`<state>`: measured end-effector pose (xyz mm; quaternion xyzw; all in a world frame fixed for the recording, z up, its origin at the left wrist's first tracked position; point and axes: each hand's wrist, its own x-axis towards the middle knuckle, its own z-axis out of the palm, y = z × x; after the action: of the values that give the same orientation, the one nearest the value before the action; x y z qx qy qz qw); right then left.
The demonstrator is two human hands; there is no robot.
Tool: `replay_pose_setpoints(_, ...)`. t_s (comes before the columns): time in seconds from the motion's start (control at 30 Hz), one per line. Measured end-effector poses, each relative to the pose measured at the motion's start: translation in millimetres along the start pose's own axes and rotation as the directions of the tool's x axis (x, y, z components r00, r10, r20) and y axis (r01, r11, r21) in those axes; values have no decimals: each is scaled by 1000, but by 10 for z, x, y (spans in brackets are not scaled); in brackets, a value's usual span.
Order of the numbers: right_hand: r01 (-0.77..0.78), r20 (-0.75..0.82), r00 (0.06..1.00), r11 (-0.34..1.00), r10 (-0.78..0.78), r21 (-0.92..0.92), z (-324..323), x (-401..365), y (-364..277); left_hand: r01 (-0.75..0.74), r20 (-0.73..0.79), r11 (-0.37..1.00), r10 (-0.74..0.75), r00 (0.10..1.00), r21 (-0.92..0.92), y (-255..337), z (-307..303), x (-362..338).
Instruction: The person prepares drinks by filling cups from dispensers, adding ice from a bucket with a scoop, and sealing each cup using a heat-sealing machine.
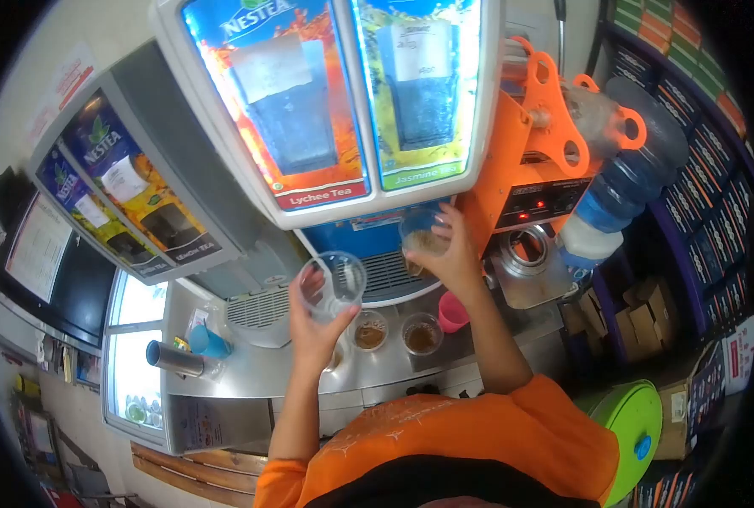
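Note:
My left hand (313, 326) holds an empty clear plastic cup (333, 284), raised in front of the Lychee Tea side of the drink dispenser (326, 102). My right hand (453, 258) grips another clear cup (423, 237) with brown tea in its bottom, held under the Jasmine Tea spout above the drip grille (385, 275). Two filled cups of brown tea (370, 332) (422, 335) stand on the steel counter below my hands.
An orange cup-sealing machine (533, 169) stands right of the dispenser, with a blue water bottle (622, 190) beside it. A pink cup (453, 311), a blue cup (207, 341) and a metal cylinder (174, 358) lie on the counter (267, 372). A second Nestea dispenser (123, 182) stands left. Cardboard boxes (639, 322) sit on the floor right.

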<state>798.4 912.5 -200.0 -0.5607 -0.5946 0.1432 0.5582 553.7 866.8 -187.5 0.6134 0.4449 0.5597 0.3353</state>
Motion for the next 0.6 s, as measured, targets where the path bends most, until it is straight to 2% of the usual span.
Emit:
replay_pose_setpoints(0.1,-15,15,1000,999,14,48,-301,-225,-109,-28,78,1000,28,997,-10,-116,370,295)
replay_pose_setpoints(0.2,-62,12,998,996,62,62,-721,-440,-253,-83,164,989,62,985,126,-184,729,496)
replay_pose_setpoints(0.23,-87,6,996,994,87,68,-848,-533,-254,-73,195,990,49,980,119,-197,847,562)
replay_pose_setpoints(0.3,-107,-28,993,989,111,105,-1077,-713,-226,-125,186,992,120,975,18,-231,1058,689)
replay_pose_setpoints(0.33,-144,-41,988,987,147,70,-1200,-792,-277,-117,209,993,112,972,12,-288,1150,751)
replay_pose_setpoints(0.4,-197,-64,978,980,196,-2,-1396,-960,-262,-198,170,980,198,965,-15,-385,1291,853)
replay_pose_setpoints(0.53,-234,-61,972,966,228,-110,-1621,-1298,-136,-99,125,992,89,988,79,-376,1366,916)
replay_pose_setpoints(0.6,-307,-35,952,943,305,-125,-1629,-1436,-50,-87,118,991,75,990,99,-324,1393,930)
